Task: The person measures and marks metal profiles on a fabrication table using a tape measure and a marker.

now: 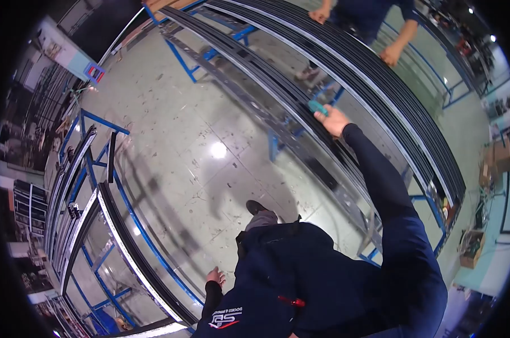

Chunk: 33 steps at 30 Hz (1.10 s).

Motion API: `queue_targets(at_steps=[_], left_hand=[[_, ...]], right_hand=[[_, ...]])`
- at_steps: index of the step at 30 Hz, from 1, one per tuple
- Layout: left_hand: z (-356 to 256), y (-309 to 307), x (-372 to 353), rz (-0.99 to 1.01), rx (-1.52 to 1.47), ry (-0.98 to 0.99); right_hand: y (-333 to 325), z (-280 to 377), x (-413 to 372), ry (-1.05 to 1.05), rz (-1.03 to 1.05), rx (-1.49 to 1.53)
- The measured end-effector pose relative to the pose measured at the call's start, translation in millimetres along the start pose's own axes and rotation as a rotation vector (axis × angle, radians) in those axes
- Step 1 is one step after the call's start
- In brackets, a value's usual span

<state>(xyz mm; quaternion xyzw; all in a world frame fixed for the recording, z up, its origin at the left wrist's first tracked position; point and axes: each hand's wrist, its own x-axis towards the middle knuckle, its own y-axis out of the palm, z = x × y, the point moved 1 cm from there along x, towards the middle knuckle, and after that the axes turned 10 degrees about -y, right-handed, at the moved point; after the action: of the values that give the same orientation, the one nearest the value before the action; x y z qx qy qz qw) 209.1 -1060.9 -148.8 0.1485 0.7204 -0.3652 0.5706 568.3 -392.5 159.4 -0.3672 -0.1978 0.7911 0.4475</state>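
My right hand [335, 121] reaches out over a long dark metal profile [266, 79] lying on the rack. Its fingers are closed around a small teal object [318, 107], held on or just above the profile; what kind of thing it is I cannot make out. My left hand [215, 276] hangs low beside my body over the floor. Its fingers are loosely curled and apart, with nothing seen in them.
Another person's hand [391, 55] rests at the far side of a stack of long black profiles [356, 67]. Blue stands [190, 70] carry the profiles. At left, a dark frame [128, 253] lies on a blue rack. A cardboard box [472, 248] stands at right.
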Motion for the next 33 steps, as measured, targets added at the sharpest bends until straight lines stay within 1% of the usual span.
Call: queue_targets(at_steps=[1,2,4,7,9,12,13,14,16,17,18,20,21,24,25,27,28,29,30,32,33], left_hand=[[-30.7,5.4,1.8,0.055,-0.004,0.027],[-62.2,9.5,3.6,0.107,-0.007,0.053],[-135.5,12.4,0.9,0.091,-0.014,0.242],[-254.5,21.7,-28.8,0.028,-0.069,0.41],[-330.8,34.6,-45.8,0.045,-0.104,0.491],[-438.1,61.3,-81.9,0.088,-0.131,0.577],[-472.2,72.0,-84.8,0.103,-0.128,0.594],[-504.4,79.0,-87.6,0.117,-0.126,0.61],[-564.3,88.3,-76.8,0.082,-0.086,0.628],[-589.2,91.5,-74.0,0.048,-0.081,0.623],[-611.0,94.0,-67.0,0.014,-0.077,0.615],[-637.2,87.6,-27.8,-0.041,-0.077,0.536],[-647.3,85.7,-38.2,-0.071,-0.1,0.494],[-651.5,69.9,-35.7,-0.052,-0.206,0.37],[-648.9,63.6,-24.4,-0.044,-0.25,0.315],[-648.5,58.6,-19.0,-0.066,-0.302,0.166],[-644.7,53.9,-3.4,-0.023,-0.357,0.09],[-649.1,54.0,-1.5,-0.061,-0.364,0.062],[-656.7,49.4,-1.5,-0.05,-0.292,0.021],[-685.7,42.1,21.4,-0.057,-0.369,-0.087],[-697.7,37.5,34.7,-0.059,-0.402,-0.143]], right_hand=[[17.1,-25.2,61.1,-0.255,-0.361,-0.301],[17.8,5.0,79.7,-0.195,-0.256,-0.226],[20.1,66.7,104.0,-0.059,-0.033,-0.076],[39.2,110.1,180.3,-0.174,-0.131,-0.167],[58.1,114.5,266.3,-0.321,-0.373,-0.409],[59.1,213.9,302.2,-0.128,-0.035,-0.081],[70.8,217.7,349.4,-0.36,-0.355,-0.384],[77.4,213.7,395.4,-0.289,-0.243,-0.267],[68.3,284.2,413.5,-0.144,-0.011,-0.045],[88.3,249.2,502.5,-0.388,-0.307,-0.361],[85.1,270.0,519.2,-0.331,-0.195,-0.251],[72.5,338.2,538.1,-0.226,0.021,-0.027],[91.8,313.1,619.4,-0.426,-0.294,-0.357],[71.8,411.6,632.0,-0.204,0.018,-0.017],[89.6,391.6,700.3,-0.419,-0.26,-0.301],[76.3,451.7,707.0,-0.252,-0.079,-0.081],[74.9,476.7,713.4,-0.163,0.011,0.028],[96.1,454.5,781.4,-0.375,-0.286,-0.227],[94.4,477.0,794.7,-0.358,-0.307,-0.202],[96.0,525.9,812.4,-0.149,0.066,0.089],[105.0,532.4,841.4,-0.185,-0.032,0.021]])
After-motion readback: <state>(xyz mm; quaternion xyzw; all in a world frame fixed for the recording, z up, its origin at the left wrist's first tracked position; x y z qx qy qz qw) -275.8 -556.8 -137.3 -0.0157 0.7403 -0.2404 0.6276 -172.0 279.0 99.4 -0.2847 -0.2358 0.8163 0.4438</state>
